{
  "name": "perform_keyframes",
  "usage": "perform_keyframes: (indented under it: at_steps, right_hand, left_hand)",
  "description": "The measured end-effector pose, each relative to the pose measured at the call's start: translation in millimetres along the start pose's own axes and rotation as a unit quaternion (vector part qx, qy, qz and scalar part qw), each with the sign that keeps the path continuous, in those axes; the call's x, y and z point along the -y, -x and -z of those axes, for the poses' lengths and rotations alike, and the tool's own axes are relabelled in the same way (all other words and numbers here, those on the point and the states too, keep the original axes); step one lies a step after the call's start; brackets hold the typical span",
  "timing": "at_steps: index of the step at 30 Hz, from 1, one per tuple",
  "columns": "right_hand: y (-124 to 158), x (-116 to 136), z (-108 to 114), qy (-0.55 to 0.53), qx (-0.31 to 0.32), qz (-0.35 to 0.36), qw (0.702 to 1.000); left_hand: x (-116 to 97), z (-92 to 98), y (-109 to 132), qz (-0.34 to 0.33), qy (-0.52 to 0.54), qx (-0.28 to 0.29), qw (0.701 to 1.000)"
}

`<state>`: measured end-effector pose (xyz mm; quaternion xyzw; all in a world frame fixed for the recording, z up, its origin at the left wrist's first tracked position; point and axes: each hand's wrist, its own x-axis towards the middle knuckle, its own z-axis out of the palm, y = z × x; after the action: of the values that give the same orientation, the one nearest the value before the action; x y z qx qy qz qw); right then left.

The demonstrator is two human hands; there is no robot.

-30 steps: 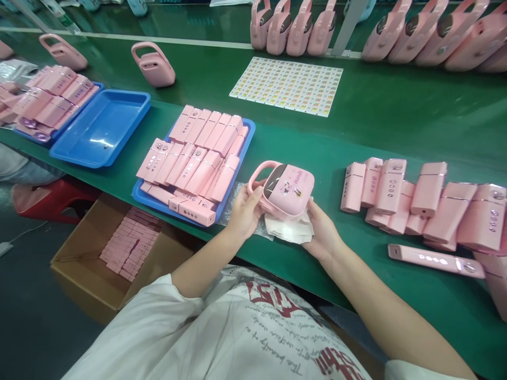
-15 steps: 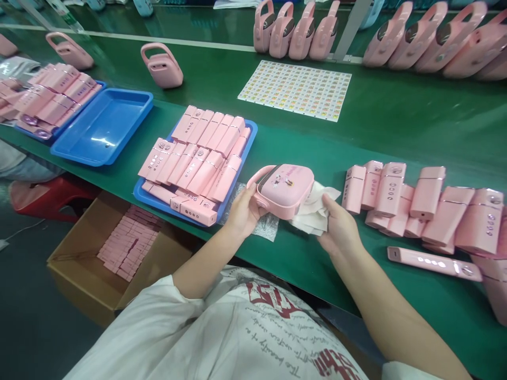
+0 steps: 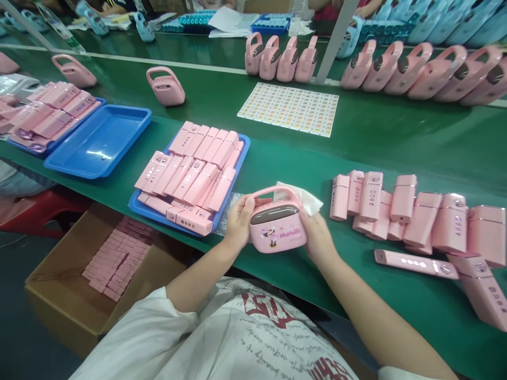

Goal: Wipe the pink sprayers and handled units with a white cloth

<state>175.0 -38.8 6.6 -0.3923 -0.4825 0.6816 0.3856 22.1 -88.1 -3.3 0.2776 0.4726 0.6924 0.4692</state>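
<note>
Pink device (image 3: 278,229) between both hands' fingers (image 3: 242,207) — cloth (image 3: 304,196) seemingly behind

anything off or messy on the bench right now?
Mostly tidy. The loose pink units right of the hands lie in a jumbled, overlapping pile, unlike the neat rows in the blue tray. One long pink piece lies apart, flat.

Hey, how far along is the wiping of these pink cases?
Looks done: rows of pink handled cases stand along the far edge of the green table. In hand: the left hand and right hand hold one case, with a white cloth behind it. Likely left: two cases apart on the left, though whether they're wiped can't be told.
</note>
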Motion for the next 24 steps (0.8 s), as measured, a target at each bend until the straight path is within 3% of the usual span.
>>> perform_keyframes:
  at_steps: [4,9,13,19,21,24]
  right_hand:
    - [5.2,-4.0,-9.2,0.049,0.036,0.032,0.998]
    - [-7.9,-2.4,9.3,0.22,-0.014,0.043,0.974]
    - [-22.2,-2.4,22.9,0.306,-0.051,0.084,0.947]
    - [-16.2,10.3,19.8,0.384,-0.003,0.096,0.918]
    - [-11.9,21.4,22.8,0.469,-0.032,0.097,0.877]
    - [-10.2,39.7,35.2,0.628,-0.11,0.064,0.768]
  left_hand:
    - [-3.7,-1.3,2.0,-0.046,-0.024,-0.046,0.998]
    - [-4.9,-3.6,3.9,-0.141,-0.065,-0.07,0.985]
    - [-2.4,-3.7,0.3,-0.129,-0.063,-0.097,0.985]
    - [-0.1,-3.6,-2.3,-0.131,-0.064,-0.115,0.983]
    - [-0.1,-4.4,-1.8,-0.132,-0.079,-0.114,0.981]
    - [-1.1,-6.6,0.4,-0.128,-0.109,-0.105,0.98]
